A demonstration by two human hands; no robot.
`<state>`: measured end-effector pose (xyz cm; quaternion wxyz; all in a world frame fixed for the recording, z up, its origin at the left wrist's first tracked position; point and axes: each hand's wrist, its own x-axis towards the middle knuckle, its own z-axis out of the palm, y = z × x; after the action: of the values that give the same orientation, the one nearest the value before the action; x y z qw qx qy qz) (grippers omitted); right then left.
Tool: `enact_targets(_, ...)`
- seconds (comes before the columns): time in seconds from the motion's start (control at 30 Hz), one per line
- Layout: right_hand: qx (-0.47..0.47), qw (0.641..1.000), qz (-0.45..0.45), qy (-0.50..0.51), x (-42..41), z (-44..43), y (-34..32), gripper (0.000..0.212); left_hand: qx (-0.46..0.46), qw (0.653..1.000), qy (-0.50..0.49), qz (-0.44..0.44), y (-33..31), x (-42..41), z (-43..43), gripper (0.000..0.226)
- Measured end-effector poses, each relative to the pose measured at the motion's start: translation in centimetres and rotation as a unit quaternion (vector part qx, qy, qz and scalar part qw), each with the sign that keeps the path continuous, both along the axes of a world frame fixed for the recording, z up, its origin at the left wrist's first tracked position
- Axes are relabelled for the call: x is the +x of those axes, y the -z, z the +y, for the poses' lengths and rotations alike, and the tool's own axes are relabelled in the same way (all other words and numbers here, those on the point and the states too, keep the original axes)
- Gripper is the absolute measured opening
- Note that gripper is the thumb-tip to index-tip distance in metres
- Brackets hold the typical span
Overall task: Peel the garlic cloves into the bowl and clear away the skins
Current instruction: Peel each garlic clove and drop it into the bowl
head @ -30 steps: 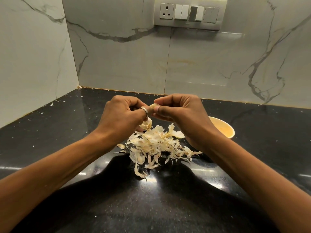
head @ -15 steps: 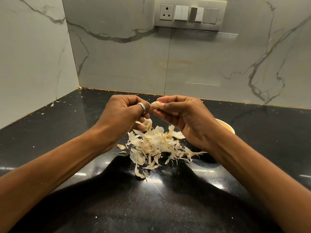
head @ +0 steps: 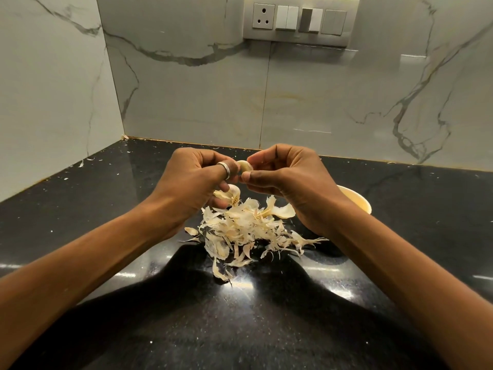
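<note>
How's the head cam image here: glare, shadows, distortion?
Head view: glare streaks on the glossy black countertop in front of the skins pile; broad dark shadow over its near part; wide-angle tilts the wall corner; garlic clove between left hand and right hand is sharp.

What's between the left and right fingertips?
A garlic clove, pinched between the left hand and right hand, above the skin pile. The head view shows it.
</note>
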<state>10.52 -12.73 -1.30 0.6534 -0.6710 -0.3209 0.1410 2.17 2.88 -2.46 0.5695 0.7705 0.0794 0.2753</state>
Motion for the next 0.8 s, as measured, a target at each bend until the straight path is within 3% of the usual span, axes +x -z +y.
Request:
enact_targets(0.5,-0.015,0.995,-0.098,0.011,-0.3,0.31,0.69,0.021,-0.059,0.998,-0.009,0.018,0.07,-0.07,-0.16,0.013)
enact_targets(0.8,-0.008,0.998,-0.056,-0.001,-0.19,0.16,0.39,0.015,-0.043,0.999,0.005,0.022,-0.15,-0.11,-0.04,0.012)
